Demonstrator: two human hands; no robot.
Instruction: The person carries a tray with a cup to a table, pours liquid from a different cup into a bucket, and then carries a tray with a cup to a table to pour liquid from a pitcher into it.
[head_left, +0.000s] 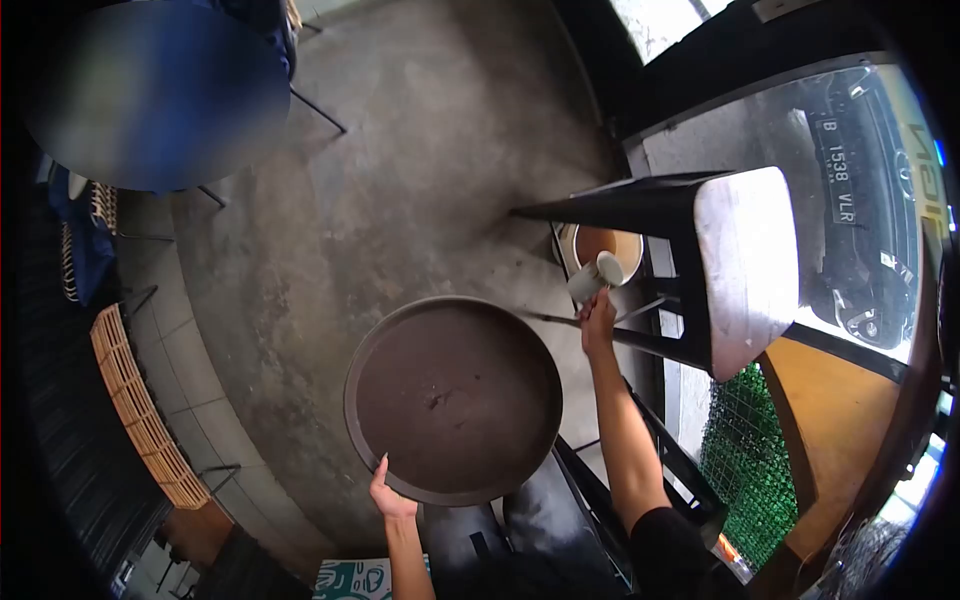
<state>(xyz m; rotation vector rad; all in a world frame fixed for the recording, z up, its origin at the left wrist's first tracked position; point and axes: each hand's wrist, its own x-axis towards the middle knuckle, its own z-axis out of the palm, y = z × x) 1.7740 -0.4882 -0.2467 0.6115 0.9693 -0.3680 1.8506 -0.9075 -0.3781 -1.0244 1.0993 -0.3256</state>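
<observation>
A large round brown tray (455,400) is held level in front of my legs. My left hand (392,492) grips its lower left rim, with the thumb on top and the other fingers hidden beneath. Beyond the tray to the right, my right hand (598,312) is closed on a small pale cup (584,284), which looks tilted. Just past the cup stands a white-rimmed round container (632,250) with something brown inside, partly hidden by a stool leg.
A tall black stool with a pale seat (750,265) stands at the right, beside a window with a car outside. A round glossy table (160,90) is at the upper left, a rattan chair (150,410) at the left, green artificial foliage (750,470) at the lower right.
</observation>
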